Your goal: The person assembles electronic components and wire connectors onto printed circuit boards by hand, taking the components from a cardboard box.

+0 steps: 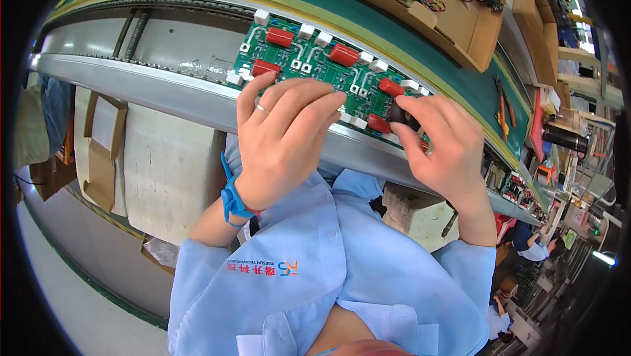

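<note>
A green circuit board panel (315,83) lies across the conveyor rails in front of me, carrying red block-shaped components (344,54) and white connectors (323,39). Over the near left part of the panel is my left hand (284,119), its fingers stretched and slightly bent, with no object showing in them. A blue wrist strap (234,201) circles that wrist. At the panel's right end, my right hand (448,142) pinches a dark round component (398,115) between thumb and forefinger, close to the red parts. The component's underside is hidden by the fingers.
Beyond the rail, a cardboard box (453,27) holds bundles of coloured wires. Pliers (505,108) with orange handles lie on the green mat at the right. More populated boards (520,193) sit farther along the line, where other people (534,243) are at work.
</note>
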The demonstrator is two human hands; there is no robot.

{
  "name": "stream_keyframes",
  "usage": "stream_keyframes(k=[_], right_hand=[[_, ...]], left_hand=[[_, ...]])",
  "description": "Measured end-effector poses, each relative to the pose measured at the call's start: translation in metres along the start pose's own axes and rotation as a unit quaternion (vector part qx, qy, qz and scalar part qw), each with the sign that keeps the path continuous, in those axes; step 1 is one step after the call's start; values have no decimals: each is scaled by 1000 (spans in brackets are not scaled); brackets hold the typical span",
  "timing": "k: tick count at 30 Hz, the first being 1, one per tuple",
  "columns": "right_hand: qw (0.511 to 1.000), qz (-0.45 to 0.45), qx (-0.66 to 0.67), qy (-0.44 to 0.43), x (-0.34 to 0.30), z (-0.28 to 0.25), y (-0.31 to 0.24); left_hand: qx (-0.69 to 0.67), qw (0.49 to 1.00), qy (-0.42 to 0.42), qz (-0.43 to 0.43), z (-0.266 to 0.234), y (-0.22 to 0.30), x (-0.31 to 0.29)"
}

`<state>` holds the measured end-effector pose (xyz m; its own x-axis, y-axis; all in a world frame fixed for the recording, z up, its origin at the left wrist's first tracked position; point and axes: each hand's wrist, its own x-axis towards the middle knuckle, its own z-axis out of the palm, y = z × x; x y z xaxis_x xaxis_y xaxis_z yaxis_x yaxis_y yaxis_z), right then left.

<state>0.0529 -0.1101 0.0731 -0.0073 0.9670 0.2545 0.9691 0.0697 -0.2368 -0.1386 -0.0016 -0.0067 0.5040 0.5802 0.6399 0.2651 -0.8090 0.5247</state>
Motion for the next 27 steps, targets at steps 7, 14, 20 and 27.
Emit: stream_keyframes(k=[7, 14, 20, 27], right_hand=[[996, -9, -73, -41, 7, 21, 3], [990, 3, -108, -86, 16, 17, -5], [988, 7, -97, -119, 22, 14, -2], [989, -25, -65, -127, 19, 16, 6]], left_hand=[[44, 999, -22, -8, 8, -4, -7], [54, 998, -13, 1, 10, -8, -11], [52, 999, -5, 4, 13, -10, -13], [50, 999, -2, 7, 16, -11, -15]])
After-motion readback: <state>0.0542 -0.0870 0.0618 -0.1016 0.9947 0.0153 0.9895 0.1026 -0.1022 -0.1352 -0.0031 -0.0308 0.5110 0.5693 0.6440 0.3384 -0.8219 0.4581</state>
